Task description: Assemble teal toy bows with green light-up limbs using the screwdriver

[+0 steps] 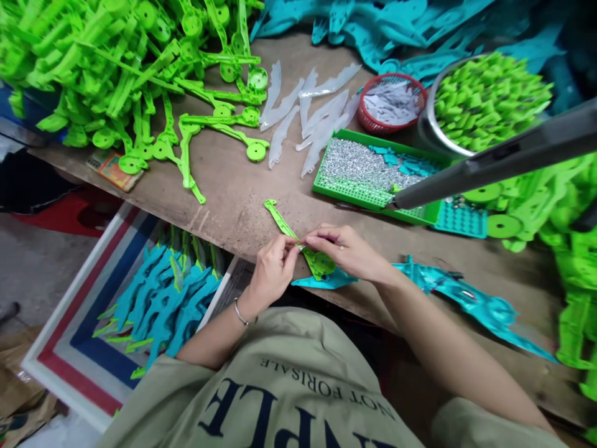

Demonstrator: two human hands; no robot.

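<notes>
desk [233, 208]: brown top; a green tray [420, 216] stands right of centre, a heap of green parts [102, 68] well left of it.
green part [280, 221]: nearer the person than the tray and left of it, broad end overlapping a blue part [321, 282].
left hand [273, 266]: pinching something too small to name, above the green part.
right hand [345, 247]: fingers bent beside the left's; cannot tell whether they grip.
handling: probably light, stiff, slightly slick plastic; best held by its broad end.
edges: desk edge near the blue part; wider gap left of the tray.
</notes>
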